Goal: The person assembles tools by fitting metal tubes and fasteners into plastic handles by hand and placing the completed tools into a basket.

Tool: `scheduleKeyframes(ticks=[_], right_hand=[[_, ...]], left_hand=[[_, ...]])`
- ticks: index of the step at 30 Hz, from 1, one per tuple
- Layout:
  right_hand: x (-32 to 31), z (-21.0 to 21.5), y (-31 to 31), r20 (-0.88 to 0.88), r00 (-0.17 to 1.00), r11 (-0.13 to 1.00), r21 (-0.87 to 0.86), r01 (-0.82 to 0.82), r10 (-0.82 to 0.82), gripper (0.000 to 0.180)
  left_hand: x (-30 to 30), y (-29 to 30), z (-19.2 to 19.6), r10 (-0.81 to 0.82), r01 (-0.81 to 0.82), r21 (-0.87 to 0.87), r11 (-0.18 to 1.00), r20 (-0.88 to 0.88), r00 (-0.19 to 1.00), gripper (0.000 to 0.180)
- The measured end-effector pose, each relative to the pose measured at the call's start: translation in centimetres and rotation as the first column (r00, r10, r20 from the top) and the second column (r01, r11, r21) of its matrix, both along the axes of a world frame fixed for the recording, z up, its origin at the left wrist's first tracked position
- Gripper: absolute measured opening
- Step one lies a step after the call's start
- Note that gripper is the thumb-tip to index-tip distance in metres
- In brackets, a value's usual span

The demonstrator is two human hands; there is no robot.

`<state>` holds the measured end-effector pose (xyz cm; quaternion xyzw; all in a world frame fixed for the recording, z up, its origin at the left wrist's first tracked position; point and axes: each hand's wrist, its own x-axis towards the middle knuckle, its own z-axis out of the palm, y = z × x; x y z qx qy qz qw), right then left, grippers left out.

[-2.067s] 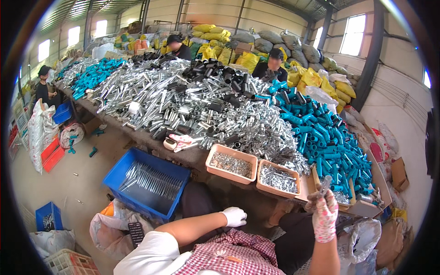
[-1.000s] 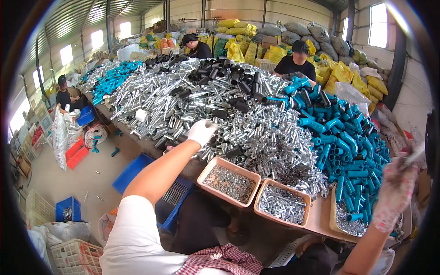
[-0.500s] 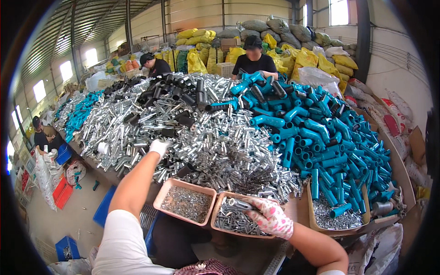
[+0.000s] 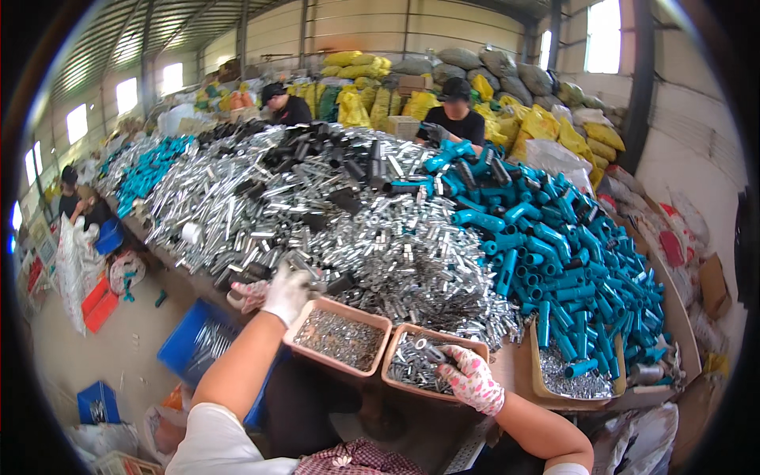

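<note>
My left hand (image 4: 288, 296), in a white glove, is at the near edge of a heap of silver metal parts (image 4: 261, 214). Its fingers bend round a grey metal piece (image 4: 296, 260), partly hidden. Just left of it shows a pink-patterned glove (image 4: 250, 295); I cannot tell whether it lies loose. My right hand (image 4: 475, 381), in a pink-flowered glove, is closed round a short metal tube (image 4: 430, 351), tilted with its open end up and left. Below the tube is a pinkish bin (image 4: 388, 375) of small metal pins. A similar bin (image 4: 296, 345) with tiny parts stands between the hands.
Teal tubular parts (image 4: 546, 237) are heaped at the right, spilling over a bin (image 4: 545, 391) of small bits. Black tubes (image 4: 317, 146) top the heap. Two people work beyond it, another at far left. A blue crate (image 4: 184, 342) stands below the table's left side.
The left hand has drawn back from the heap toward me, with a grey piece at its fingers. The right hand still holds the tube over the bin. The whole view has shifted slightly.
</note>
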<state>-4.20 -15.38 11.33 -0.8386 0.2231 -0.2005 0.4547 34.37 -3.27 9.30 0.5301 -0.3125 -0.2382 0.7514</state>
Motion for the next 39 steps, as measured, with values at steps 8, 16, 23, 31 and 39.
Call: scheduleKeyframes(ticks=[8,16,23,31,39], right_hand=[[0.3,-0.9,0.6,-0.071,0.997,0.999,0.054,-0.004,0.008,0.035],[1.6,2.6,2.4,-0.09,0.995,0.965,-0.251,-0.071,0.05,0.036],[1.1,1.9,1.9,-0.108,0.987,0.93,-0.336,-0.152,0.122,0.038],[-0.4,0.8,-0.2,-0.047,0.969,0.963,-0.107,-0.248,0.244,0.09],[-0.2,0.4,-1.8,0.04,0.962,0.955,0.116,-0.272,0.27,0.082]], left_hand=[[-6.3,2.1,1.7,-0.107,0.106,0.028,0.994,0.022,0.994,0.046],[-13.9,3.0,0.0,-0.132,0.114,0.099,0.989,0.205,0.97,0.021],[-18.5,2.6,2.2,-0.314,0.314,0.02,0.949,0.002,0.949,0.038],[-20.1,0.3,1.9,-0.405,0.377,0.225,0.898,0.089,0.91,0.043],[-20.7,-1.1,2.6,-0.499,0.437,0.242,0.866,0.374,0.781,0.043]])
